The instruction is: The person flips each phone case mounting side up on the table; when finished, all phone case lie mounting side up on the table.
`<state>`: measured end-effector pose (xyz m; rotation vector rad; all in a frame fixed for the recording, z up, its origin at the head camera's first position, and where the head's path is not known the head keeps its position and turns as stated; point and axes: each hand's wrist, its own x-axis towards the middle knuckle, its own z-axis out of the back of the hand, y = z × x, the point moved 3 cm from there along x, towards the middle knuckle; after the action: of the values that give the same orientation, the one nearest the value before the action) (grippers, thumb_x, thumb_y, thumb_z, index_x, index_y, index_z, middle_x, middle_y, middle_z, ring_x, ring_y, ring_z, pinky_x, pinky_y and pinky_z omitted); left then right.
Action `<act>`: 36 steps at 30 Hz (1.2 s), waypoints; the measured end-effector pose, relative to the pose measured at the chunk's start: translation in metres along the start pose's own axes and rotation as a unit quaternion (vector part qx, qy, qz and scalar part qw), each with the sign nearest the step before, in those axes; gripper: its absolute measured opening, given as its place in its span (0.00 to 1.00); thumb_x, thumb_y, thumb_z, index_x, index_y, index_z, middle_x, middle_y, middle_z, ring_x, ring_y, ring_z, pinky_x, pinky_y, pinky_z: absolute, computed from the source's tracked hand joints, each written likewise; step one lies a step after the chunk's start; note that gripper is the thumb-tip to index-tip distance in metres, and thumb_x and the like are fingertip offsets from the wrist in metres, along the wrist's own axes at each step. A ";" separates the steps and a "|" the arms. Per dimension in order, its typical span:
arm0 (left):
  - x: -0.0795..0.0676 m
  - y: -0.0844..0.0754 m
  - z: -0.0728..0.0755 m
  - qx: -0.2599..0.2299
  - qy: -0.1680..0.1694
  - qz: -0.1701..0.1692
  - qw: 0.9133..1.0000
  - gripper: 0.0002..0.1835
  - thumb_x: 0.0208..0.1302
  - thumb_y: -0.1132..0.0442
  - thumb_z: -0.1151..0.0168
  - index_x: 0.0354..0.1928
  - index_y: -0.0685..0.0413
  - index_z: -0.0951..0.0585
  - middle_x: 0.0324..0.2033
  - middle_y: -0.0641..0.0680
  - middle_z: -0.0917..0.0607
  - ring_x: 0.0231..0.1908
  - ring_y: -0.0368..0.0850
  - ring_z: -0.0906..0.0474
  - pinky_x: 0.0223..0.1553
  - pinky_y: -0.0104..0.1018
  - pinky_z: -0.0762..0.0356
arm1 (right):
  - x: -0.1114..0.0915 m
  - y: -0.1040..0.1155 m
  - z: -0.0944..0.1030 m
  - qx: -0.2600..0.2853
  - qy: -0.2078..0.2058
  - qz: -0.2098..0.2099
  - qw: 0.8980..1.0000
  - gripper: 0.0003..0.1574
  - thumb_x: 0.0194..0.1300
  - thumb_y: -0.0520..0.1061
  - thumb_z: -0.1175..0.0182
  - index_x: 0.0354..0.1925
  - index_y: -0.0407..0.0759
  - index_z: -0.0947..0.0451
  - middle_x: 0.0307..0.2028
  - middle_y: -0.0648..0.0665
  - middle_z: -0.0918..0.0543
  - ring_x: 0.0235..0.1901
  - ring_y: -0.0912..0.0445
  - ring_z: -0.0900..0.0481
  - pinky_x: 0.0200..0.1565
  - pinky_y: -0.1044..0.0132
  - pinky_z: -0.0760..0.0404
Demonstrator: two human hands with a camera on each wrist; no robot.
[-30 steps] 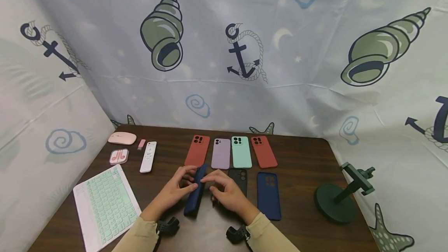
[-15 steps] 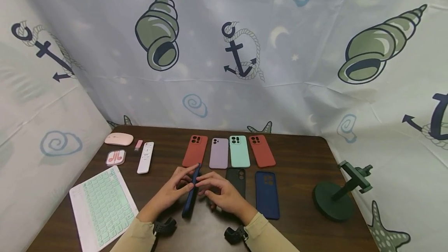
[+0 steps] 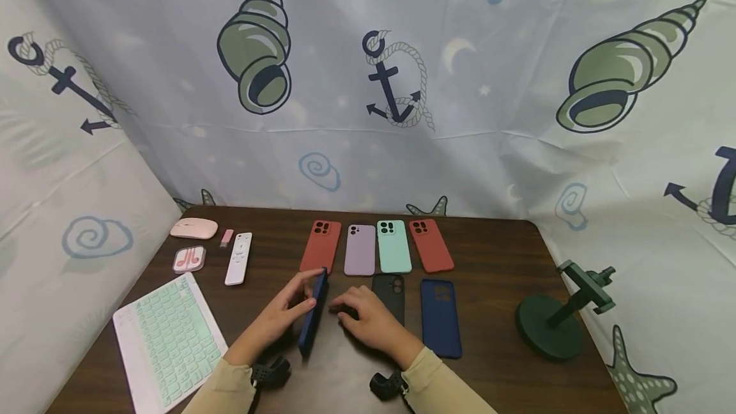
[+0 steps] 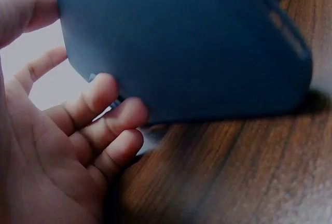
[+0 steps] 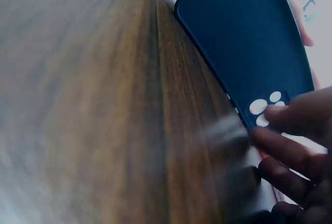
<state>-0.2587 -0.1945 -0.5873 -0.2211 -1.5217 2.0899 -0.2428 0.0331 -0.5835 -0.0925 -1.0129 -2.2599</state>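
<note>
A dark blue phone case (image 3: pixel 312 319) stands tilted up on its long side on the table. My left hand (image 3: pixel 278 315) holds it by the upper edge, with the thumb on that edge and a finger at the far corner. In the left wrist view, the plain back of the case (image 4: pixel 176 47) fills the middle, and several curled fingers lie by its corner. To the right of the case, my right hand (image 3: pixel 376 321) hovers low over the table, fingers loosely bent and holding nothing. The right wrist view shows the hollow inside of the case and its round camera holes (image 5: pixel 258 107).
Behind the hands lie red (image 3: pixel 321 246), lilac (image 3: pixel 360 250), mint (image 3: pixel 394 248) and another red phone case (image 3: pixel 431 246). Black (image 3: pixel 392 296) and blue cases (image 3: pixel 441 318) lie right. A keyboard (image 3: pixel 172 337), remote (image 3: pixel 238 259) and mouse (image 3: pixel 194 229) are left; a green stand (image 3: pixel 554 324) is far right.
My right hand has drawn back from the case, leaving a gap between them. The case has turned more edge-on to the head view, while my left hand keeps hold of it.
</note>
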 end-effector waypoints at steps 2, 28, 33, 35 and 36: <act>-0.001 0.000 0.000 -0.013 0.003 0.007 1.000 0.31 0.76 0.65 0.46 0.77 0.45 0.40 0.41 0.55 0.26 0.38 0.42 0.26 0.40 0.37 0.27 | -0.001 0.000 -0.002 -0.028 0.020 0.015 0.999 0.16 0.71 0.46 0.38 0.56 0.56 0.17 0.47 0.58 0.18 0.44 0.63 0.28 0.48 0.68 0.26; -0.005 0.003 0.006 0.062 -0.053 0.062 0.995 0.20 0.74 0.63 0.41 0.63 0.55 0.32 0.25 0.48 0.27 0.21 0.34 0.33 0.23 0.32 0.32 | 0.000 0.014 0.007 -0.131 0.031 -0.003 0.991 0.13 0.72 0.48 0.39 0.51 0.54 0.13 0.44 0.56 0.15 0.45 0.60 0.26 0.53 0.61 0.27; -0.002 0.002 0.001 0.279 -0.056 0.118 0.951 0.25 0.67 0.62 0.35 0.65 0.49 0.26 0.24 0.42 0.28 0.24 0.35 0.34 0.26 0.29 0.36 | 0.002 0.010 0.008 -0.134 0.018 -0.008 0.991 0.11 0.72 0.48 0.39 0.49 0.54 0.13 0.44 0.57 0.14 0.46 0.59 0.25 0.55 0.59 0.26; 0.001 0.002 -0.001 0.321 -0.053 0.125 0.938 0.24 0.66 0.61 0.33 0.63 0.51 0.23 0.23 0.42 0.28 0.25 0.36 0.35 0.27 0.30 0.36 | 0.003 0.007 0.009 -0.133 0.013 -0.011 0.991 0.10 0.72 0.48 0.39 0.47 0.55 0.13 0.43 0.58 0.14 0.46 0.60 0.25 0.55 0.59 0.26; 0.002 0.002 -0.002 0.328 -0.054 0.125 0.935 0.23 0.65 0.60 0.33 0.62 0.51 0.22 0.23 0.42 0.28 0.26 0.36 0.35 0.27 0.30 0.36 | 0.003 0.006 0.010 -0.132 0.011 -0.012 0.991 0.09 0.72 0.48 0.38 0.47 0.56 0.13 0.42 0.58 0.14 0.45 0.60 0.25 0.55 0.59 0.26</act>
<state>-0.2599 -0.1919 -0.5892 -0.0479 -0.7969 2.7230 -0.2441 0.0353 -0.5720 -0.1696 -0.7016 -2.4006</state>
